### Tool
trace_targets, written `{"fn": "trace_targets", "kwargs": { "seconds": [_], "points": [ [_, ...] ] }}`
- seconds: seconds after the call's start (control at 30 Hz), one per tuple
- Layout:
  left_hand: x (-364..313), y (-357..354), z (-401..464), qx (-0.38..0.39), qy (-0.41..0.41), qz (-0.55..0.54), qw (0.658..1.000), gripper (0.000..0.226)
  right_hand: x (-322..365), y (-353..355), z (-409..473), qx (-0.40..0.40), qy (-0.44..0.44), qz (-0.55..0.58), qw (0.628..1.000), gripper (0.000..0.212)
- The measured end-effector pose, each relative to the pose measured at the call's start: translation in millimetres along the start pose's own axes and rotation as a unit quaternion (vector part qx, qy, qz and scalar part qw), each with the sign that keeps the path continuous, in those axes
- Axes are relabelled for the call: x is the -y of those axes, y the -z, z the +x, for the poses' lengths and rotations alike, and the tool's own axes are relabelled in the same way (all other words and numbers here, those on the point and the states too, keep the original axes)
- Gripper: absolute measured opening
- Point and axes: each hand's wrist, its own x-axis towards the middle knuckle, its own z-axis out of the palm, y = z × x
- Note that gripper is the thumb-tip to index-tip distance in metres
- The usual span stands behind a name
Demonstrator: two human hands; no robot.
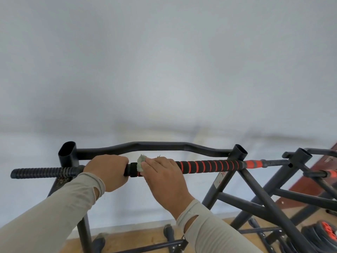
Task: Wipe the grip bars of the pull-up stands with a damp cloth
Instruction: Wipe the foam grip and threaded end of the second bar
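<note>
White wall (164, 61): fills the upper view, plain.
Wooden floor (136, 240): strip along the bottom edge.
Pull-up stand (224, 185): black tube frame, near, with a curved rear bar across the top.
Second stand (299, 157): same kind, just to the right, partly cut off.
Weight plates (322, 234): black and red, on the floor at lower right.
Grip bar (209, 166): horizontal, black foam with red spiral on the right half, ribbed black at the left end.
Left hand (107, 172): fingers curled round the bar left of centre, gripping it.
Right hand (162, 174): just beside the left, fingers wrapped over the bar, pressing the cloth to it.
Cloth (141, 163): pale green, small, bunched on the bar between the two hands.
</note>
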Motion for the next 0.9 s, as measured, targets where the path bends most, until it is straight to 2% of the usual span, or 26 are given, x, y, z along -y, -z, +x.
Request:
{"fn": "trace_targets", "kwargs": {
  "seconds": [0.17, 0.33, 0.4, 0.47, 0.57, 0.63, 0.73, 0.77, 0.83, 0.9],
  "points": [
    [2, 2, -1, 0.007, -0.010, -0.018, 1.000, 0.015, -40, 8, -15, -0.039, -0.001, -0.037, 0.999, 0.013],
    [5, 5, -1, 0.012, -0.013, -0.016, 1.000, 0.020, -111, 41, -57, 0.029, -0.099, -0.130, 0.986, 0.018],
    [4, 6, -1, 0.019, -0.010, -0.015, 1.000, 0.020, -140, 64, -74, 0.124, -0.196, -0.182, 0.956, 0.031],
    [4, 8, -1, 0.032, -0.011, -0.015, 0.999, 0.019, -169, 88, -88, 0.202, -0.297, -0.237, 0.903, 0.025],
    [4, 10, 1, 0.062, -0.013, -0.032, 0.997, 0.019, -186, 120, -98, 0.244, -0.409, -0.286, 0.831, 0.018],
    [4, 11, 3, 0.073, -0.013, -0.038, 0.996, 0.019, -185, 132, -96, 0.203, -0.443, -0.285, 0.825, 0.018],
    [4, 10, 5, 0.079, -0.017, -0.041, 0.996, 0.020, -176, 123, -84, 0.123, -0.424, -0.148, 0.885, 0.023],
    [5, 10, 5, 0.079, -0.021, -0.043, 0.996, 0.021, -170, 113, -78, 0.103, -0.437, -0.080, 0.890, 0.025],
    [8, 11, 3, 0.067, -0.031, -0.061, 0.995, 0.022, -157, 84, -69, 0.079, -0.463, -0.008, 0.883, 0.025],
    [12, 10, -2, 0.031, -0.038, -0.110, 0.993, 0.030, -143, 57, -65, 0.018, -0.472, 0.003, 0.882, 0.027]
  ]
}}
